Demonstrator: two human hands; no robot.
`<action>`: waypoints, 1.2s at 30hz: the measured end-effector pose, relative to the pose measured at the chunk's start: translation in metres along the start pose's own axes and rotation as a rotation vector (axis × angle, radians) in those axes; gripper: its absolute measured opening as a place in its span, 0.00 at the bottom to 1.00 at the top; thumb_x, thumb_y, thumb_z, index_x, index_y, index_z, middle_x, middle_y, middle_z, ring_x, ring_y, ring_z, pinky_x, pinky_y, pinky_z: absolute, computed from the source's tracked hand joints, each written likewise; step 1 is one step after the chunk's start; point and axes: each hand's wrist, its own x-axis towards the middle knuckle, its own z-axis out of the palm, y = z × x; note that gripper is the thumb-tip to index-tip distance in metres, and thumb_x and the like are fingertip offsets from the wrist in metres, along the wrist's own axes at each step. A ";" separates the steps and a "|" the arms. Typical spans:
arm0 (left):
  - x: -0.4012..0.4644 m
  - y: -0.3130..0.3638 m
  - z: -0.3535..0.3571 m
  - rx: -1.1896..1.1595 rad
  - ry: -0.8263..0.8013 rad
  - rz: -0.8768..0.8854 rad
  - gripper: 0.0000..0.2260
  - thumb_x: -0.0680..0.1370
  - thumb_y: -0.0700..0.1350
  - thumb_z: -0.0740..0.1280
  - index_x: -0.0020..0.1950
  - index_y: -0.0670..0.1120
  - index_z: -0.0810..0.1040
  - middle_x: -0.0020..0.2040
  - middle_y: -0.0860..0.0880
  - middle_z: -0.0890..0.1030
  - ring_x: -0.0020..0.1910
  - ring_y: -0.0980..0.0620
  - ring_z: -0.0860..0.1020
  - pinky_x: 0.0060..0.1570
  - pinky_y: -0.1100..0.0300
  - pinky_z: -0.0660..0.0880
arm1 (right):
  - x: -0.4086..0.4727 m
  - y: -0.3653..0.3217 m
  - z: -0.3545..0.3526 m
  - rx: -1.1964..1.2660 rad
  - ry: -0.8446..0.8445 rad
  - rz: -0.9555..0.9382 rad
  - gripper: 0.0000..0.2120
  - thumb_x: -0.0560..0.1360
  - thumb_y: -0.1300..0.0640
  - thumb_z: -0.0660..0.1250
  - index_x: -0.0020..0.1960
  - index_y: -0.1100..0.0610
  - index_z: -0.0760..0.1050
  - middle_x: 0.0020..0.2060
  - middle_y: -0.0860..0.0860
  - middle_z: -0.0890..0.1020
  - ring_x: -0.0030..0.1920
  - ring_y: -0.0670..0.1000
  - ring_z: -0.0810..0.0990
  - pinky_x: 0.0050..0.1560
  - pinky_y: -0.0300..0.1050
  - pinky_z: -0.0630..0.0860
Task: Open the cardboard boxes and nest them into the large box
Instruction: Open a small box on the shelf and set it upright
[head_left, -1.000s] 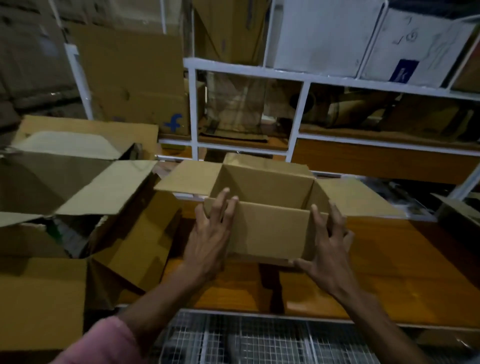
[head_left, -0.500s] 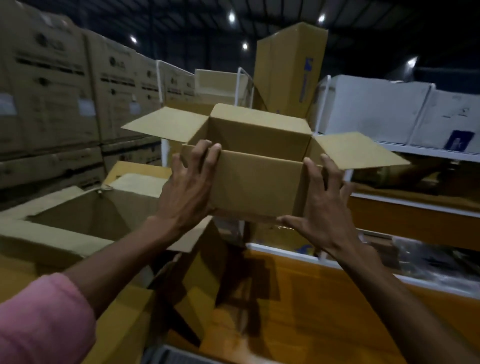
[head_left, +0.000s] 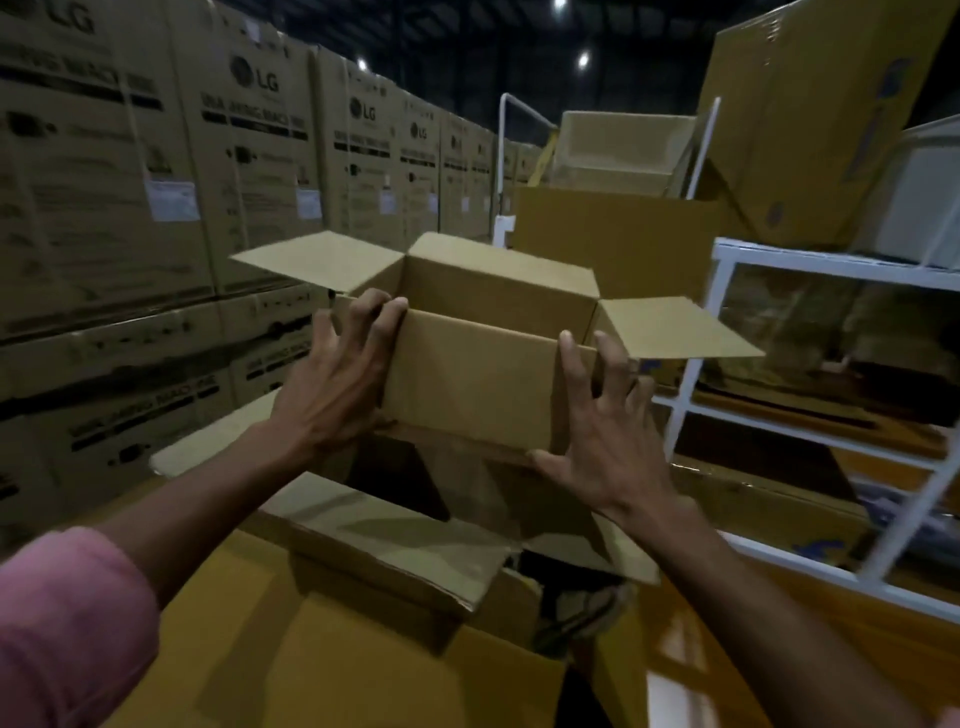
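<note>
The left hand (head_left: 337, 384) and the right hand (head_left: 608, 441) clasp the small open box (head_left: 483, 374) between them, in the air above the large box (head_left: 395, 525) (flaps spread). The carrying step; next it probably must be lowered straight inside.

Plain tan small box (head_left: 467, 384), pink sleeve (head_left: 67, 623), white rack (head_left: 727, 291), black-print stacked cartons (head_left: 249, 156), glossy orange table (head_left: 779, 649)
</note>
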 end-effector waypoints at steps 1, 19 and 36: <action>-0.002 -0.015 0.008 -0.002 -0.026 -0.009 0.59 0.58 0.53 0.85 0.79 0.48 0.52 0.75 0.41 0.56 0.63 0.28 0.65 0.38 0.33 0.81 | 0.005 -0.011 0.010 -0.006 -0.026 -0.003 0.63 0.62 0.35 0.78 0.81 0.46 0.41 0.77 0.59 0.50 0.63 0.67 0.64 0.57 0.64 0.77; -0.047 -0.086 0.075 -0.153 -0.156 0.010 0.56 0.61 0.62 0.81 0.79 0.47 0.54 0.72 0.41 0.60 0.64 0.34 0.65 0.40 0.39 0.82 | -0.018 -0.088 0.063 -0.131 -0.171 0.069 0.60 0.63 0.36 0.79 0.82 0.48 0.45 0.77 0.60 0.55 0.61 0.67 0.71 0.51 0.59 0.80; -0.033 -0.086 0.080 -0.058 -0.633 0.002 0.56 0.69 0.56 0.78 0.81 0.50 0.39 0.80 0.49 0.45 0.75 0.36 0.60 0.71 0.40 0.68 | -0.007 -0.073 0.063 -0.017 -0.547 0.040 0.49 0.70 0.28 0.66 0.80 0.42 0.43 0.82 0.50 0.39 0.74 0.67 0.65 0.70 0.66 0.68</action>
